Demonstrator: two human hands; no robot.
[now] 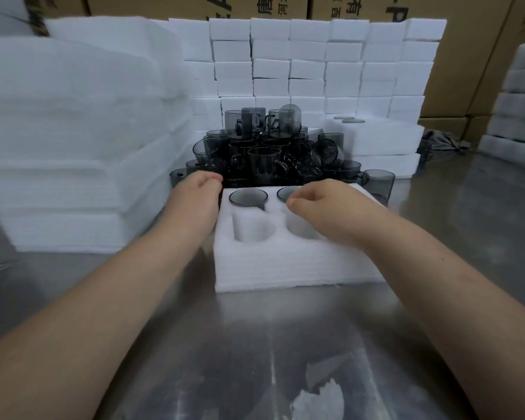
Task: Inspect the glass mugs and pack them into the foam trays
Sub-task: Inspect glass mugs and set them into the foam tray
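The one view looks from the person's head, forward and down over a metal table [255, 344]. It is close: both forearms enter from the bottom corners, and the left hand [199, 184] and right hand [319, 198] meet mid-frame at the tray [285, 268]. The wide lens bends the edges. Beyond lie the mug pile [264, 153], foam stacks [73, 131] and cartons [467, 71], farther off.

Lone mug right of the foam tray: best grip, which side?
Probably grip the lone mug across its rim, from above and the right. It stands upright, mouth up, right side free; its handle points left toward the mug pile.
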